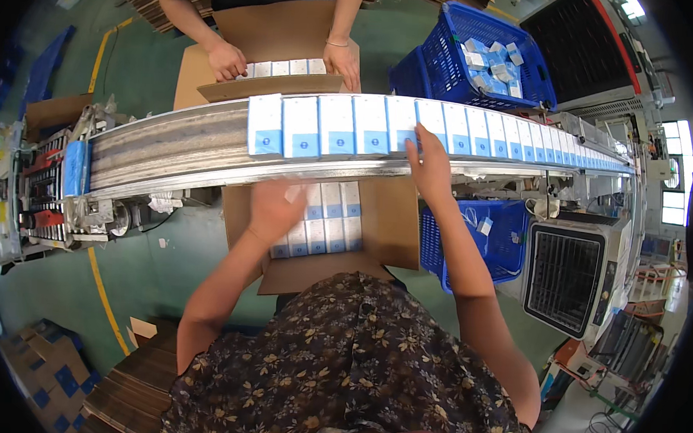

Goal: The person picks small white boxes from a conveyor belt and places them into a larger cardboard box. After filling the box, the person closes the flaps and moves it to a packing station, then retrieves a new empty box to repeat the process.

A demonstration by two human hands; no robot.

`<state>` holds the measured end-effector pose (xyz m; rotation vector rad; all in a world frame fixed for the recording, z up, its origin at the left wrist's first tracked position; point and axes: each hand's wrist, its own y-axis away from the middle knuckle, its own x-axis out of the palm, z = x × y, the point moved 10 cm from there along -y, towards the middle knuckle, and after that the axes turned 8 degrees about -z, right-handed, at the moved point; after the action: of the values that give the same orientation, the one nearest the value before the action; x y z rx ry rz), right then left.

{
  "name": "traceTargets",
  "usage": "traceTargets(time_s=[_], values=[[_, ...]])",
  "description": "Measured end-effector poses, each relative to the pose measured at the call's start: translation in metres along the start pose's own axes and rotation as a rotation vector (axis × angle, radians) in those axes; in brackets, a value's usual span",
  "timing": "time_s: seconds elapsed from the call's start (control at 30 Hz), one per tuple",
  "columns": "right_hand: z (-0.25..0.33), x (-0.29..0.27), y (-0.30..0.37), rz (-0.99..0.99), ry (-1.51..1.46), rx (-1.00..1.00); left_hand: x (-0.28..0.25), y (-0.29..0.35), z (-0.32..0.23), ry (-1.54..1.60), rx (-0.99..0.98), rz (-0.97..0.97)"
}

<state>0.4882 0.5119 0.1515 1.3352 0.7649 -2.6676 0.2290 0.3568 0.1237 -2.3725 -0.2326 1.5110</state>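
Note:
White-and-blue small boxes (336,126) stand side by side in a long row on the conveyor (162,140). My right hand (430,166) reaches up to the row's near side, fingers stretched out and touching the front of a box, not wrapped round it. On the near side of the conveyor is an open cardboard carton (389,223), with rows of the same boxes (331,233) packed inside. Over its left part hangs my left hand (277,205), smeared by motion; its fingers and anything in them cannot be made out.
Across the conveyor a co-worker's hands (228,61) rest at another carton (270,26) holding similar boxes. A blue crate (457,58) with loose boxes stands far right, and another blue crate (510,233) near right. Stacked flat cardboard (130,378) lies lower left.

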Motion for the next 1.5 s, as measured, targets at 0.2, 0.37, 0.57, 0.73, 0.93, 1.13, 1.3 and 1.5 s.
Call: traceTargets(time_s=[0.2,0.37,0.57,0.73,0.93,1.13,1.3,1.5], values=[[0.028,0.088,-0.029,0.188,-0.159,0.332,-0.061,-0.044,0.143,0.003,-0.654,-0.258],[0.08,0.068,-0.029,0.118,-0.216,0.359,-0.088,-0.024,0.174,0.263,-0.754,-0.203],[0.145,-0.075,0.023,-0.194,-0.348,0.147,-0.253,-0.006,0.019,-0.017,-0.366,-0.495],[0.076,-0.009,0.186,0.207,-0.246,0.457,-0.161,0.101,-0.031,-0.197,-0.365,-0.221],[-0.005,0.026,0.268,0.684,0.093,0.566,0.124,0.245,0.029,0.282,-0.326,1.194],[-0.025,-0.015,0.161,0.29,-0.114,0.371,0.184,0.21,0.033,0.005,-0.118,1.452],[0.022,-0.072,0.057,-0.227,0.093,-0.071,0.126,0.189,0.046,0.106,-0.112,0.938],[-0.006,-0.029,-0.015,-0.065,0.376,-0.043,-0.081,-0.019,-0.021,-0.066,-0.024,-0.424]])
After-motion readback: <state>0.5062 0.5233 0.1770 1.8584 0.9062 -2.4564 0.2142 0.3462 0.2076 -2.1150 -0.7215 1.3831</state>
